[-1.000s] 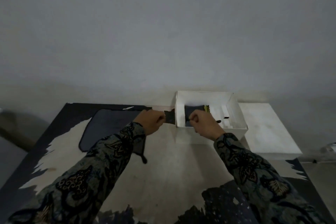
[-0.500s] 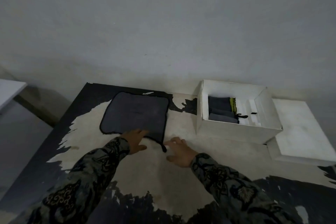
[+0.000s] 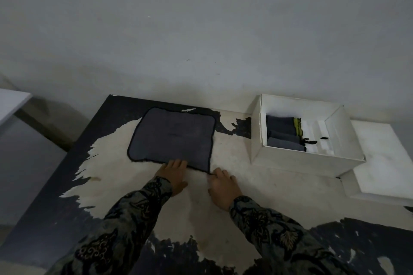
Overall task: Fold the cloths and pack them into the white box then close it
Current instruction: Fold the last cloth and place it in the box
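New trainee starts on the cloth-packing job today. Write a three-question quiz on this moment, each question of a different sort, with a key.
1. True or false: the grey cloth on the table is already folded.
2. Where does the white box stand relative to the grey cloth? A) to its right B) to its left C) on top of it
3. Fill in: the folded cloths sit in the ____ part of the box.

Key
1. False: it lies spread flat, with the left hand and the right hand at its near edge.
2. A
3. Left; the lid lies off, to the box's right.
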